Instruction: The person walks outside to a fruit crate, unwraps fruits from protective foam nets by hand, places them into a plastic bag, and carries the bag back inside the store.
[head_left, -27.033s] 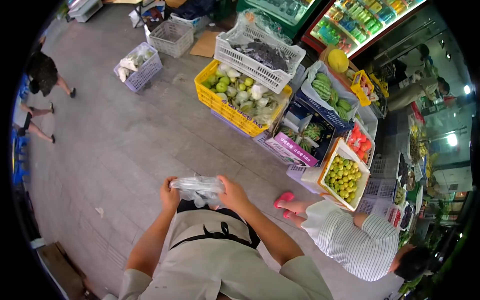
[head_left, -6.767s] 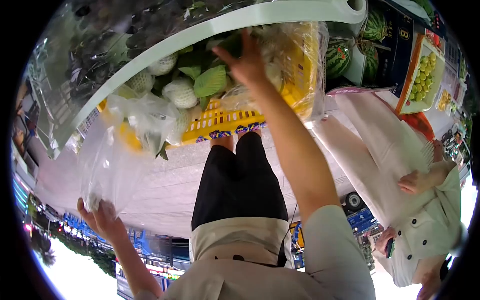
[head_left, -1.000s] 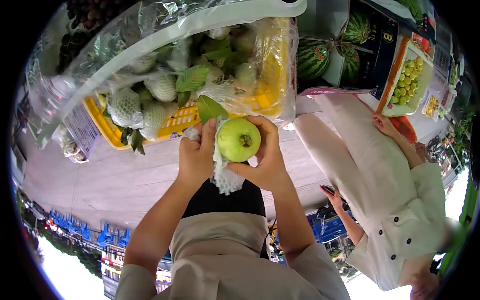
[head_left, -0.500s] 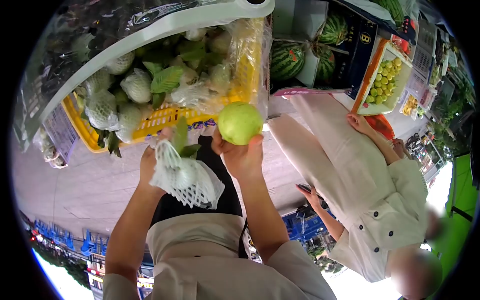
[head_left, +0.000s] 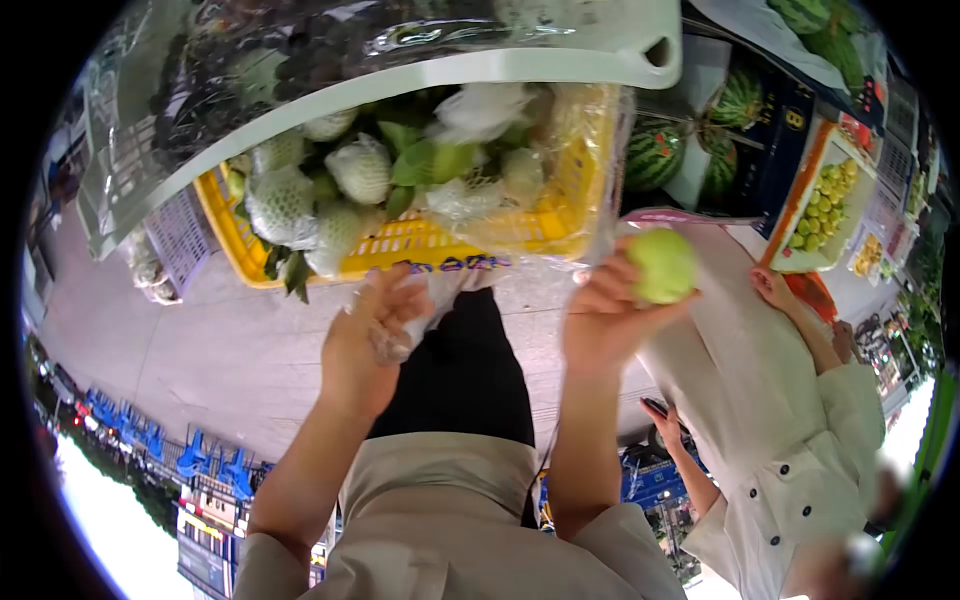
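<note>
A smooth, round green guava [head_left: 664, 266] sits in the fingers of a person's right hand [head_left: 602, 312], raised just right of a yellow plastic crate [head_left: 575, 205] at a street-side fruit display; the hand curls round the fruit's near side, its skin glossy and unwrapped; the left hand [head_left: 358, 338], lower and apart from the crate, holds crumpled clear plastic [head_left: 395, 345] in loosely bent fingers, its edges soft with blur.

Inside the slatted crate lie rounded fruits in white foam netting [head_left: 360, 168], their knobbly mesh stretched tight, among broad, veined green leaves [head_left: 415, 165]; a blurred white piece [head_left: 485, 110] shows over the heap, whether resting or in the air one cannot tell; the curved, pale plastic rim of an upper crate [head_left: 420, 75] overhangs them.

To the right, striped watermelons [head_left: 653, 155] nestle between cardboard dividers; beyond, small yellow-green fruits [head_left: 825, 205] fill a white box; beside the display stands another person in a pale, dark-buttoned outfit [head_left: 780, 490], holding a phone [head_left: 655, 407].
</note>
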